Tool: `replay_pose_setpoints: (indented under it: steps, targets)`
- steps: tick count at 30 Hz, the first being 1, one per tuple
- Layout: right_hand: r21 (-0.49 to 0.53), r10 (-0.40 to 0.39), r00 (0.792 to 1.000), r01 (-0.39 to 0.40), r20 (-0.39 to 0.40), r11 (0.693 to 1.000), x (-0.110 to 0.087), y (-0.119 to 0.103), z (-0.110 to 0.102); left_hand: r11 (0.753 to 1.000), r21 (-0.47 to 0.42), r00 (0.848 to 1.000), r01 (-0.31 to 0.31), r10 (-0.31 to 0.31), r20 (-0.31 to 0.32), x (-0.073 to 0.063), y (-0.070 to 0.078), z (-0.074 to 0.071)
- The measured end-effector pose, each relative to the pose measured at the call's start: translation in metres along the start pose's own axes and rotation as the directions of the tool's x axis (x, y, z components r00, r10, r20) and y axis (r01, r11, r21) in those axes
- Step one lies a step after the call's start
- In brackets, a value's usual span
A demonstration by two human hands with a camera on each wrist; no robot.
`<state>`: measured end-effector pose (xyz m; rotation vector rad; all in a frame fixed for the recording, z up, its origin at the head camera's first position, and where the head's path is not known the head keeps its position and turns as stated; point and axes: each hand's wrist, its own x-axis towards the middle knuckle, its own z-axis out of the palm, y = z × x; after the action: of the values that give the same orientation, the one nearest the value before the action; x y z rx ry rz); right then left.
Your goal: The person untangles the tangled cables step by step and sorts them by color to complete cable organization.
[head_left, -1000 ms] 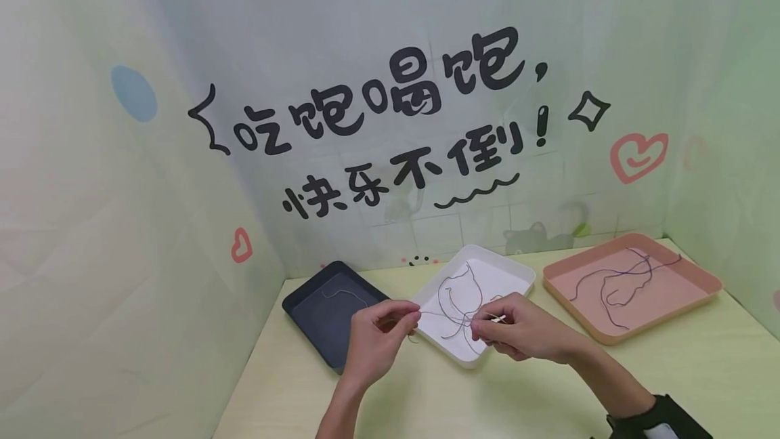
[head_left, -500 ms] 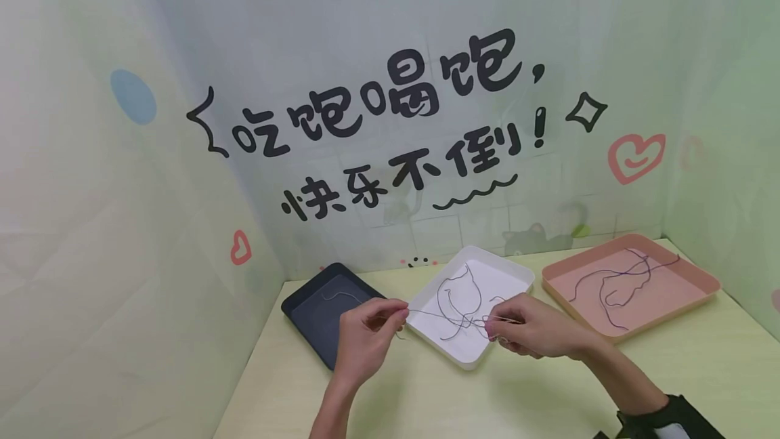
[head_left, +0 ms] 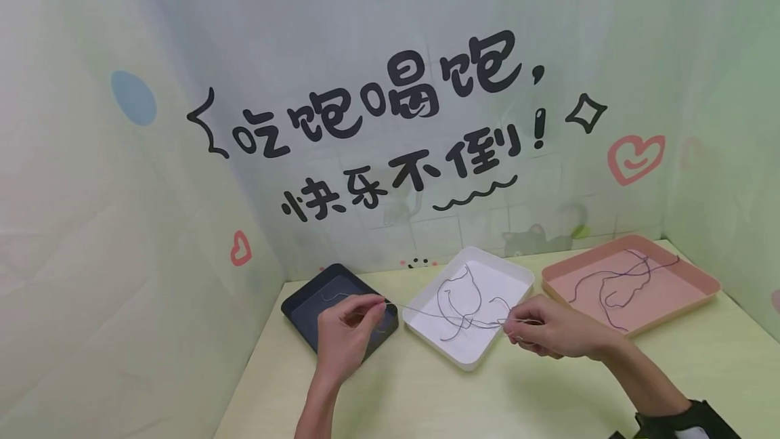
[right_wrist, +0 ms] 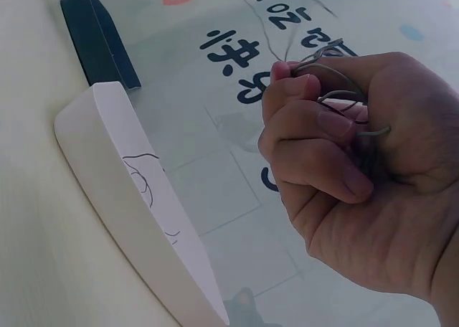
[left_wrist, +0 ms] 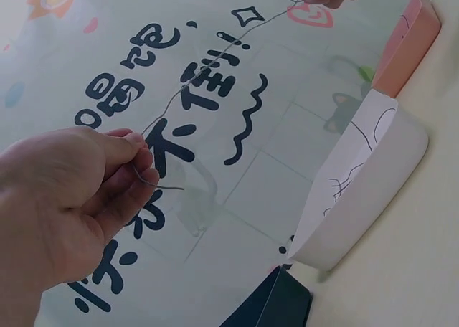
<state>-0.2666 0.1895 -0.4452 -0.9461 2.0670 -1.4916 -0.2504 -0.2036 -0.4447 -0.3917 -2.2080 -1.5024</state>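
Note:
My left hand [head_left: 342,339] pinches one end of a thin grey string [left_wrist: 245,31] between thumb and fingertips, above the dark blue tray's right side. A short tail hangs below the fingers in the left wrist view. From there the string runs across the white tray [head_left: 420,336] to my right hand [head_left: 557,332]. Its curled fingers hold a small looped bunch of grey strings [right_wrist: 330,52] in the right wrist view; part of the bunch is hidden in the palm. Several dark curled strings [head_left: 479,290] lie in the white tray below.
At the left stands a dark blue tray [head_left: 298,303], partly behind my left hand, with a pale thin string [head_left: 332,295] in it. A pink tray [head_left: 682,290] with several dark strings [head_left: 634,273] stands at the right. A printed curtain [head_left: 365,19] hangs behind the table [head_left: 439,405].
My hands have moved apart, the left one leftward towards the dark blue tray and the right one rightward. The string between them now shows as a longer, nearly straight stretch.

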Motion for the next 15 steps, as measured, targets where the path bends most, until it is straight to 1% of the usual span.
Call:
replay_pose_setpoints:
  steps: [3,6,9,12,15]
  targets:
    - [0.002,-0.009,1.0,0.009,-0.018,1.0,-0.003,0.002,-0.003,1.0,0.015,0.999,0.001,0.0,-0.034,0.001,-0.001,-0.005]
    - [-0.006,-0.019,0.998,0.019,-0.053,1.0,-0.004,0.002,-0.004,1.0,0.025,1.0,0.006,-0.006,-0.03,0.002,-0.001,-0.008]
    - [-0.01,-0.028,0.995,0.027,-0.095,1.0,-0.005,0.001,-0.005,0.999,0.022,0.999,0.036,-0.036,-0.035,0.003,-0.003,-0.013]
    - [-0.013,-0.031,0.99,0.03,-0.141,0.999,-0.007,0.001,-0.007,0.998,0.018,0.995,0.066,-0.065,-0.082,0.004,-0.007,-0.021]
    - [-0.004,-0.03,0.984,0.029,-0.174,1.0,-0.011,0.002,-0.009,0.996,0.019,0.983,0.089,-0.085,-0.162,0.006,-0.011,-0.034]
